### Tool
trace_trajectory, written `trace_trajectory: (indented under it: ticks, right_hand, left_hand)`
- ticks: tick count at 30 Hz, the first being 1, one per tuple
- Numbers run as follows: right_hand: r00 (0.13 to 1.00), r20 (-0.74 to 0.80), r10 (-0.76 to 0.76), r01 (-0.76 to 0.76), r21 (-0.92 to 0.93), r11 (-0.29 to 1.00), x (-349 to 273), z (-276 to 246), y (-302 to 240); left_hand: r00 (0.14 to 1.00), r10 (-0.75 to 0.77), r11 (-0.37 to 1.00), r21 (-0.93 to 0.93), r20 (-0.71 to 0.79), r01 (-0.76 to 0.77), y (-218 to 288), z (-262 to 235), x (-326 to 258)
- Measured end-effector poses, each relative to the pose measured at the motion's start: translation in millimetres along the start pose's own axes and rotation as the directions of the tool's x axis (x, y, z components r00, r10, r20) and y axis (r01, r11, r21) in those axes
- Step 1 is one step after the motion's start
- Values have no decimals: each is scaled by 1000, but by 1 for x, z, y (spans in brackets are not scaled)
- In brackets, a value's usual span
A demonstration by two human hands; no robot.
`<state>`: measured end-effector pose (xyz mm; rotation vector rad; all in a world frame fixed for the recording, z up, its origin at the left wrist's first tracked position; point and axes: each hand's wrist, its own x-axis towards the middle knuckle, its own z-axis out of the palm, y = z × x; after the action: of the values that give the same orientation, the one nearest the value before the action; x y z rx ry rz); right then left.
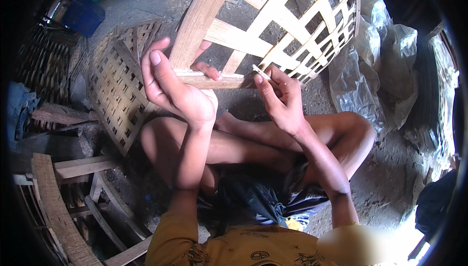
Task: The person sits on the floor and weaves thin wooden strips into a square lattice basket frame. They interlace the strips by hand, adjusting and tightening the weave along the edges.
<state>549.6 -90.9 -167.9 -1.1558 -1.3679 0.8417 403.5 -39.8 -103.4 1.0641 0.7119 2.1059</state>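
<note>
a person sits cross-legged on a dirt floor (390,188), seen from above, knees bare, a yellow shirt at the bottom edge. the left hand (170,88) is raised with the palm turned up, its fingers curled around the lower rim strip of an open-weave bamboo basket (273,27), gripping it. the right hand (280,98) is closed in a pinch on a thin pale sliver (262,72), whose tip touches the same rim strip just beside the left fingers. the basket stands tilted above the knees, its wide slats crossing loosely with large gaps.

judged from this, the sliver looks thin enough to snap or slip if pushed at an angle, and its point is close to the left fingers, so a slip could prick them. the rim is held by one hand only and may twist.

farther off, a flat woven panel (117,85) leans at the left, clear plastic sheeting (375,71) lies at the right.
</note>
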Motion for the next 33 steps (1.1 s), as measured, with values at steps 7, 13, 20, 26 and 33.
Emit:
trace_trajectory:
  ticks: [7,13,20,26,33]
  right_hand:
    - [1000,6,23,-22,-69,997,-3,-18,5]
    - [999,-14,-44,41,-156,987,-5,-20,11]
    - [960,-9,-280,267,-272,924,-6,-23,14]
    - [958,45,-282,285,-238,929,-5,-28,10]
    - [950,-57,-308,292,-192,937,2,-21,13]
  left_hand:
    - [1000,-27,1000,-12,-14,27,2,-3,0]
    - [1000,-16,998,65,22,15,1,-3,-2]
    - [1000,-4,999,44,8,4,2,-1,-5]
    - [1000,-13,998,65,-4,13,3,-2,-2]
    - [1000,-3,993,114,17,1,2,-3,-2]
